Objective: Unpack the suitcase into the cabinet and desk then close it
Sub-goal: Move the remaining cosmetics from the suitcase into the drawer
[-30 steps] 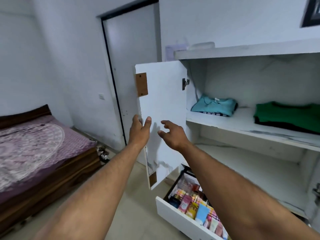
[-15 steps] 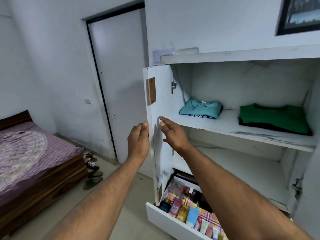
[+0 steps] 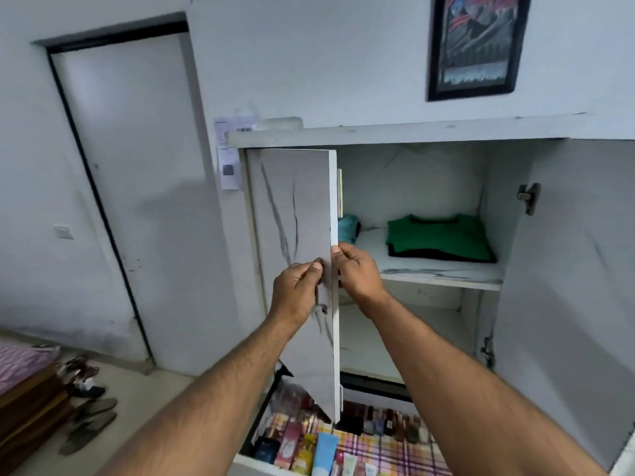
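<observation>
The white cabinet's left door (image 3: 295, 207) stands half swung across the opening. My left hand (image 3: 297, 290) is on its outer face, with curled fingertips pinching near the free edge just above the small handle. My right hand (image 3: 357, 273) grips that edge, thumb on the rim and fingers behind it. On the upper shelf (image 3: 443, 274) lie a folded green shirt (image 3: 439, 235) and a teal garment (image 3: 347, 228) partly hidden by the door. The lower shelf looks bare. No suitcase is in view.
Below the cabinet an open drawer (image 3: 247, 467) holds several cosmetic tubes and bottles on a checked liner. The cabinet's right door (image 3: 567, 286) stands wide open. A closed room door (image 3: 137, 166), sandals (image 3: 89, 417) on the floor and a bed corner (image 3: 20, 389) are to the left.
The left door has swung from wide open to half closed. Both hands went from hovering by it to holding its free edge, and the view has turned right.
</observation>
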